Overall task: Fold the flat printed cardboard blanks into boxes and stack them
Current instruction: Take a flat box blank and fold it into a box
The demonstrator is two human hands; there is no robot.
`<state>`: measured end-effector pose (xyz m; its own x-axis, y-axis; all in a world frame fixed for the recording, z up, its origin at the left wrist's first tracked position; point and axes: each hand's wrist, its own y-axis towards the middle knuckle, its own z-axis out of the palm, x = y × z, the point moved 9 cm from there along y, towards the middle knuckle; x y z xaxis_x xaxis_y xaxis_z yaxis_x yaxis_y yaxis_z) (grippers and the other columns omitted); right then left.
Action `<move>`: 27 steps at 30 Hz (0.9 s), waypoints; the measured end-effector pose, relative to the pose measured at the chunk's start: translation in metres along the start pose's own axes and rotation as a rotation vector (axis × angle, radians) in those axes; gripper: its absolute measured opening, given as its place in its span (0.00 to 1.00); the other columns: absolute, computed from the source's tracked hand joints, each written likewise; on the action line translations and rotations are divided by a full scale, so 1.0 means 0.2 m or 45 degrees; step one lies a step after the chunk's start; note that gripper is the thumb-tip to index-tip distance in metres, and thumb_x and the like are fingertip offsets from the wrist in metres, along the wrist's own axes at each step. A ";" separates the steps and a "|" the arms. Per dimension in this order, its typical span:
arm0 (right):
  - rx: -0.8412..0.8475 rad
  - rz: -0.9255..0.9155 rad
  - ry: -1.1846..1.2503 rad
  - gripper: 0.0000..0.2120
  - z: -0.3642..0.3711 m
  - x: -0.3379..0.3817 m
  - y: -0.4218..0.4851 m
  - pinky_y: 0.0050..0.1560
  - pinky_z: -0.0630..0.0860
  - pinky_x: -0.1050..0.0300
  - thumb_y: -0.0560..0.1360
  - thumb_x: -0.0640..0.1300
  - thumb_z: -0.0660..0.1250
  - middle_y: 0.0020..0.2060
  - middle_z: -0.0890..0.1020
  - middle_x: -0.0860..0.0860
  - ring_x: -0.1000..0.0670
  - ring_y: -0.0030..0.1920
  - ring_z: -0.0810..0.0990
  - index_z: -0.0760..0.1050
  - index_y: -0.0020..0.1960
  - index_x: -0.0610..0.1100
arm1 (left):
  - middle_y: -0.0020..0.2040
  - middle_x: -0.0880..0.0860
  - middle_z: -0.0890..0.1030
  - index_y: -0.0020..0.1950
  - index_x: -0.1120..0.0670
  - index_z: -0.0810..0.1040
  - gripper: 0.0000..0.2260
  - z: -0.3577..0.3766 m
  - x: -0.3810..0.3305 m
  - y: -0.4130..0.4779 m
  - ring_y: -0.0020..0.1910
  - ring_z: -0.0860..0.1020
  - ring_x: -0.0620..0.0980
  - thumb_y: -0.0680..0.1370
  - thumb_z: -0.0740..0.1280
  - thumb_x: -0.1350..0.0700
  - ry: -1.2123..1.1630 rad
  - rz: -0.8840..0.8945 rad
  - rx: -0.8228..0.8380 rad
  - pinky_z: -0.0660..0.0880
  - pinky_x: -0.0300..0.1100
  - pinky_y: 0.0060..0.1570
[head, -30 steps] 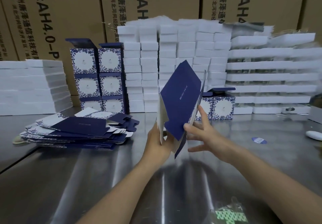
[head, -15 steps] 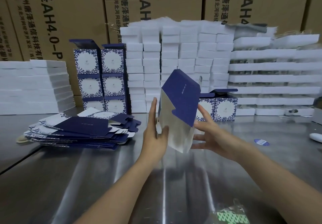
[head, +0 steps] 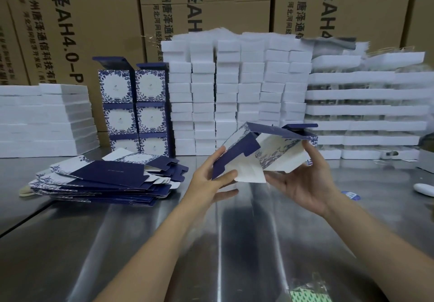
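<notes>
The half-opened blank point(head: 256, 151) hung above the bench point(head: 164, 243), the left hand point(head: 211, 182) pinching its navy flap, the right hand point(head: 303, 179) cupping its far end with fingers curled. Loose flaps risked creasing crooked if either of the hands slipped, spoiling the box

On the metal table point(head: 131, 243), the half-opened blank point(head: 256, 153) sits at centre, held above the surface between the left hand point(head: 209, 182) at 9 o'clock and the right hand point(head: 303, 184) at 3 o'clock. The pile of flat blanks point(head: 105, 179) lies at 9 o'clock. The stacked folded boxes point(head: 133, 109) stand at 11 o'clock, the foam stacks point(head: 237, 95) at 12, cartons point(head: 94, 19) behind
</notes>
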<state>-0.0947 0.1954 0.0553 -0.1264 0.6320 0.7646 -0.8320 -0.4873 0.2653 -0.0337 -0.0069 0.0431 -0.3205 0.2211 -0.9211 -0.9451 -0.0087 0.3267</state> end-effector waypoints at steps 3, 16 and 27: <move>-0.093 -0.027 -0.101 0.44 -0.02 0.03 -0.01 0.50 0.85 0.38 0.62 0.65 0.82 0.69 0.80 0.40 0.32 0.62 0.84 0.77 0.74 0.50 | 0.69 0.53 0.81 0.76 0.43 0.76 0.34 0.03 0.03 0.02 0.64 0.83 0.62 0.75 0.68 0.70 -0.228 -0.108 0.137 0.83 0.56 0.56; 0.279 0.253 -0.202 0.25 0.09 -0.08 -0.07 0.61 0.80 0.40 0.73 0.49 0.75 0.67 0.82 0.41 0.38 0.63 0.83 0.81 0.68 0.44 | 0.61 0.59 0.85 0.69 0.51 0.80 0.35 -0.10 0.10 0.00 0.57 0.86 0.60 0.70 0.78 0.31 -0.294 -0.386 -0.089 0.83 0.60 0.53; 0.099 0.331 -0.363 0.31 -0.03 -0.07 -0.04 0.46 0.81 0.50 0.78 0.64 0.68 0.65 0.83 0.47 0.44 0.53 0.86 0.77 0.74 0.48 | 0.61 0.59 0.86 0.69 0.57 0.81 0.26 -0.19 0.09 0.01 0.62 0.84 0.61 0.74 0.80 0.51 -0.261 -0.316 -0.241 0.83 0.56 0.57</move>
<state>-0.0890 0.1944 0.0397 -0.1632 0.2944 0.9416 -0.7470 -0.6603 0.0770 -0.0436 -0.0393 0.0201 -0.0790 0.4298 -0.8995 -0.9936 -0.1066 0.0364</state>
